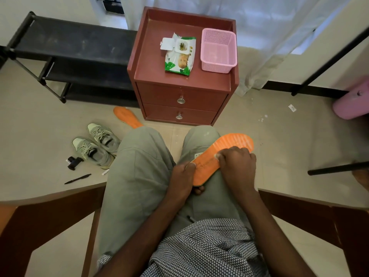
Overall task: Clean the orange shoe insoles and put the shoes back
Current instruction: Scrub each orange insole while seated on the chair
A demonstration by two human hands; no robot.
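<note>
Floor [259,120]: pale tiles with small white specks.
Cabinet [183,92]: reddish brown, at 12 o'clock.
Rack [75,48]: black shelves, at 10 o'clock.
Curtain [269,33]: white, at 1 o'clock.

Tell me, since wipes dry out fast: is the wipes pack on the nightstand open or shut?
Open. The wipes pack lies flat on the nightstand with its white flip lid swung back, uncovering the dispensing opening.

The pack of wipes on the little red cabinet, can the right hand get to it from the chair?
Probably yes. The wipes pack lies on the cabinet straight ahead of the knees, its lid flipped open, nothing in between. But the right hand is busy pressing on the orange insole, which the left hand holds.
</note>
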